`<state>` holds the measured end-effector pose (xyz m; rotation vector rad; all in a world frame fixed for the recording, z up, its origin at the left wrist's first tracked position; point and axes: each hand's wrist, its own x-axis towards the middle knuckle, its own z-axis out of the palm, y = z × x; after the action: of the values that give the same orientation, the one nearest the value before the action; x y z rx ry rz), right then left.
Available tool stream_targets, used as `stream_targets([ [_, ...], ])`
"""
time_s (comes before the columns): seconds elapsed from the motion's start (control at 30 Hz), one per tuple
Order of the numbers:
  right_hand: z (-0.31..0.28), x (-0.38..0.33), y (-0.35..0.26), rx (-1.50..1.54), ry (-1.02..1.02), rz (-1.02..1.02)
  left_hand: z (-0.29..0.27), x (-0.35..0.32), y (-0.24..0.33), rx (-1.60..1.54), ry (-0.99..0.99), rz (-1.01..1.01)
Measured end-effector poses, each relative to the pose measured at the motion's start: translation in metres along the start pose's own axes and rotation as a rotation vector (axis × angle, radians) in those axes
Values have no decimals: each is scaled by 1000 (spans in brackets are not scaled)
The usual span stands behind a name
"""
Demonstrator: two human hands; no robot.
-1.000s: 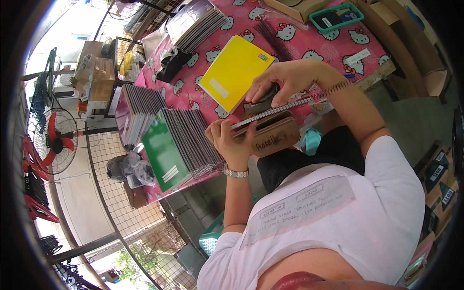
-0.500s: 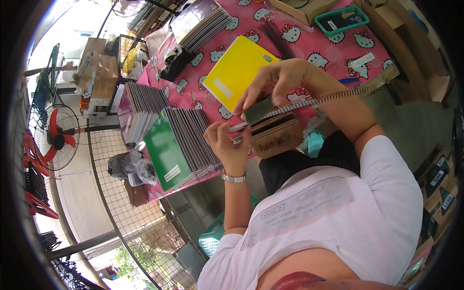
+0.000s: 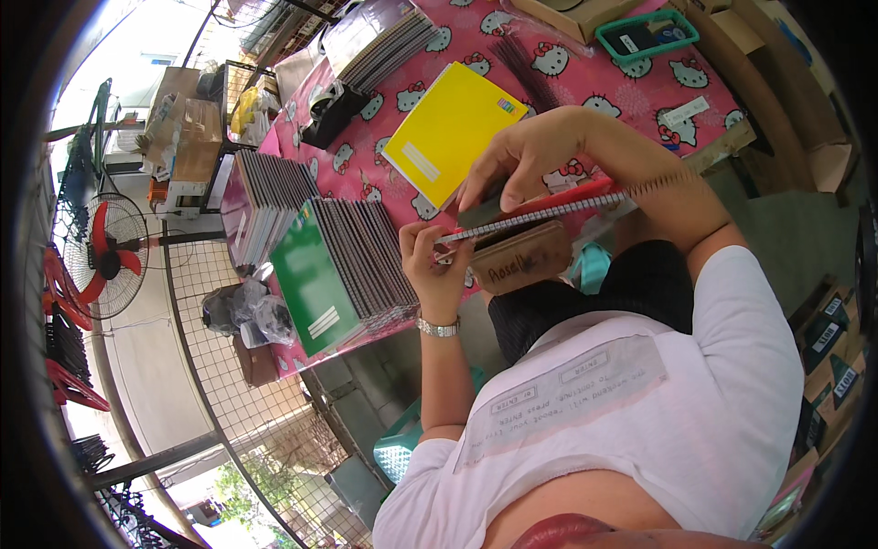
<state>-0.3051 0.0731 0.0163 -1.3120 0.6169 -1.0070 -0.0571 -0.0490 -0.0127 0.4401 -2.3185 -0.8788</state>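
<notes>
My left hand (image 3: 437, 265), with a metal watch at the wrist, pinches the left end of a notebook (image 3: 576, 194) seen edge-on, its red cover showing. A spiral wire coil (image 3: 672, 183) runs along the notebook's edge, its loose end reaching past the notebook over my right forearm. My right hand (image 3: 530, 156) is curled over a dark green block (image 3: 480, 214), which lies against the coiled edge. Just below is a brown wooden block (image 3: 526, 261) with handwriting on its side. How far the coil runs through the holes under my fingers is hidden.
A yellow notebook (image 3: 453, 137) lies on the pink patterned tablecloth (image 3: 402, 101). Stacks of green notebooks (image 3: 320, 284) and purple notebooks (image 3: 261, 210) stand at left. Thin dark wire coils (image 3: 526, 73), a black tape dispenser (image 3: 334, 114) and a teal basket (image 3: 647, 38) are farther back.
The notebook's red cover has come into sight beneath my right hand. More of the coil now lies along the notebook's edge, and its free length is shorter. The green block has tilted slightly.
</notes>
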Motion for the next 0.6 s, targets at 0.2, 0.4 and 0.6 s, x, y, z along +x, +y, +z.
stream_targets([
  [0.2,4,2,8,-46,6,-24,-7,8,0,4,-106,26],
  [0.4,-7,11,9,-59,-29,-39,-9,10,-2,-76,-128,-26],
  [0.6,-8,16,12,56,-40,-56,-10,12,-15,-110,-113,-3],
])
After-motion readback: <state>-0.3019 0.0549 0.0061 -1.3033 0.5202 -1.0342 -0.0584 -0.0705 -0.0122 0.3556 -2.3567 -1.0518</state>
